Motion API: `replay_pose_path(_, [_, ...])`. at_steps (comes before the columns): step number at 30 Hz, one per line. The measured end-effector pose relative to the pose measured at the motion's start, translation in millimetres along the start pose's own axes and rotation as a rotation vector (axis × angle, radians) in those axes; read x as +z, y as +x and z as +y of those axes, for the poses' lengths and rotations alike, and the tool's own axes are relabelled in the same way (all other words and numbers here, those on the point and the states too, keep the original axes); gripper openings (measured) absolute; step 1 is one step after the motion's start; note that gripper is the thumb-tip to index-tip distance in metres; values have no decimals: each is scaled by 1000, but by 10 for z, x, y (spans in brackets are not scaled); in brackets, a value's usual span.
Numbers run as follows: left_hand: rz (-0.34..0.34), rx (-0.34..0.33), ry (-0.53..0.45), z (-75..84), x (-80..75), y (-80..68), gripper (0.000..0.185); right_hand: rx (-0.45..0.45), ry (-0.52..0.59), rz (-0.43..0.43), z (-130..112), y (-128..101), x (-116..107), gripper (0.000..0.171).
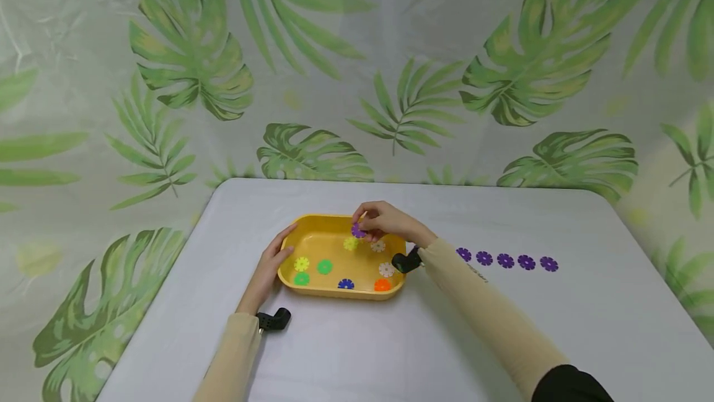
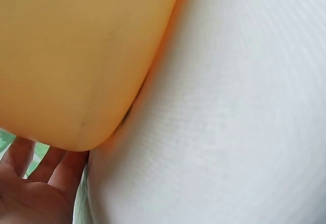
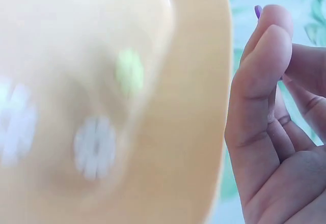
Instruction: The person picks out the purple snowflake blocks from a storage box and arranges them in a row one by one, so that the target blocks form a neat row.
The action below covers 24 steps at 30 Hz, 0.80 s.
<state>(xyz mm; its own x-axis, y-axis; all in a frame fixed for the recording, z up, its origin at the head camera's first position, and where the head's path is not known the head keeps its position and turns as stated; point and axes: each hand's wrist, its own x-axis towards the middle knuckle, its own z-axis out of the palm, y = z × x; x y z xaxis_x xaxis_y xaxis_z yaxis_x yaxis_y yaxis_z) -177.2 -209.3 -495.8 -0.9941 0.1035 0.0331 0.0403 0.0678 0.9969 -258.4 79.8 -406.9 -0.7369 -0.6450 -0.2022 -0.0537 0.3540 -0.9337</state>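
My right hand (image 1: pixel 390 221) pinches a purple snowflake disc (image 1: pixel 358 230) between thumb and fingertips, over the far side of a yellow tray (image 1: pixel 320 295). In the right wrist view only a sliver of that purple disc (image 3: pixel 258 11) shows past the fingertips. My left hand (image 1: pixel 271 264) holds the tray's left end, thumb over the rim; in the left wrist view its fingers (image 2: pixel 65 170) lie against the outer wall. Inside the tray lie yellow discs (image 1: pixel 301 264), green discs (image 1: pixel 325 267), pale discs (image 1: pixel 386 270), a blue disc (image 1: pixel 346 284) and an orange disc (image 1: pixel 382 285).
On the white table (image 1: pixel 357 352), several purple discs (image 1: pixel 505 261) form a row right of the tray, partly hidden at its left end by the right forearm. A leaf-patterned sheet (image 1: pixel 413 117) hangs behind the table.
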Motion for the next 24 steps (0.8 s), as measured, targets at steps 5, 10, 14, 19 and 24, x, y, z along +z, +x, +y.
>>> replay_pose_path(5, [-2,8,14,-19,3,-7,46,46,-13,93,229,-418,-380,24])
replay_pose_path(10, [3,5,37,-8,-9,-13,45,103,-13,190,584,-895,-785,24])
replay_pose_path(14, [1,3,41,-11,-17,-12,45,130,22,244,844,-1313,-1078,28])
replay_pose_path(19, [2,0,43,-12,-15,-18,45,158,18,312,1075,-1821,-1369,32])
replay_pose_path(24, [-1,3,44,-12,-7,-16,45,198,13,402,1276,-2252,-1580,35])
